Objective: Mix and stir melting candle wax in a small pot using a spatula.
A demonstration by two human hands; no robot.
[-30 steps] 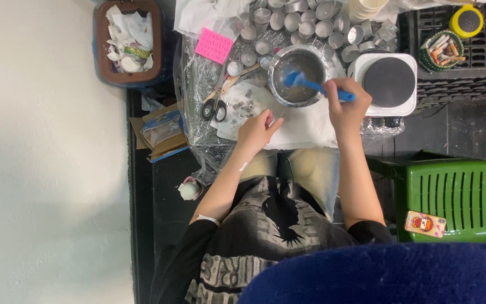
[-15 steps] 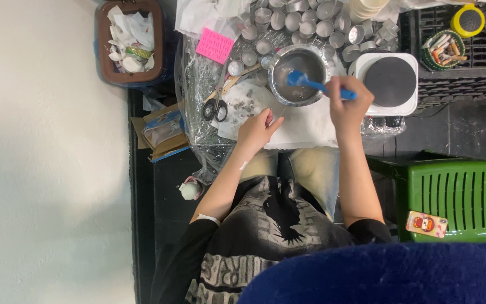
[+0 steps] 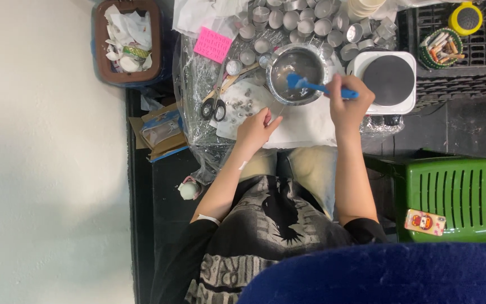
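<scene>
Right hand (image 3: 349, 104) has its fingers closed round the handle of a blue spatula (image 3: 310, 85), blade down inside the metal bowl (image 3: 298, 73) just beyond the fingertips; the grip sits at the handle's end, apparently to keep the hand outside the rim. Left hand (image 3: 256, 128) rests on the white paper (image 3: 305, 124) nearer the body, fingers loosely curled, pinching what may be a thin wick; I cannot tell for certain. Scissors (image 3: 214, 107) lie left of those fingers, the hotplate (image 3: 388, 80) right of the spatula hand. Compared with half a second ago, the blade has shifted only slightly within the bowl; the left hand is unchanged.
</scene>
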